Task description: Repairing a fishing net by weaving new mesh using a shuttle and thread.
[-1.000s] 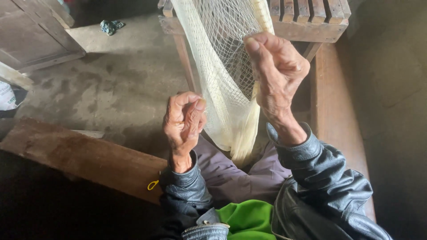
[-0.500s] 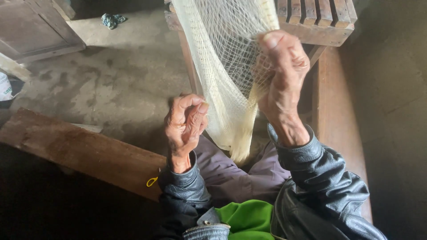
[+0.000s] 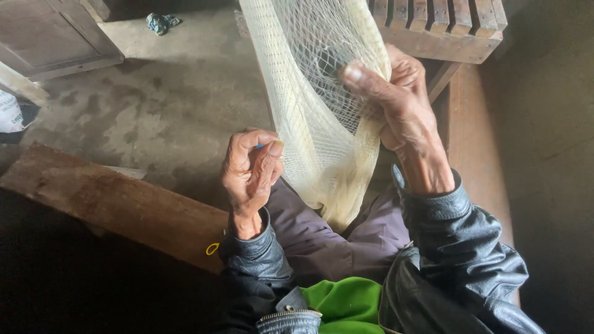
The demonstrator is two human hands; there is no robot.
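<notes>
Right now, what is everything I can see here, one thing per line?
net: one, cream-white mesh, hanging from the top of the view down to the lap
wooden plank: one, brown, lying on the floor at left
slatted wooden frame: one, brown, top right behind the net
wooden panel: one, grey-brown, top left
crumpled cloth: one, blue-green, on the concrete floor at the top
yellow ring: one, small, at the plank's edge
green garment: one, bottom centre
left hand: pinching the net's edge, a small blue thing between the fingers
right hand: gripping the net higher up
</notes>
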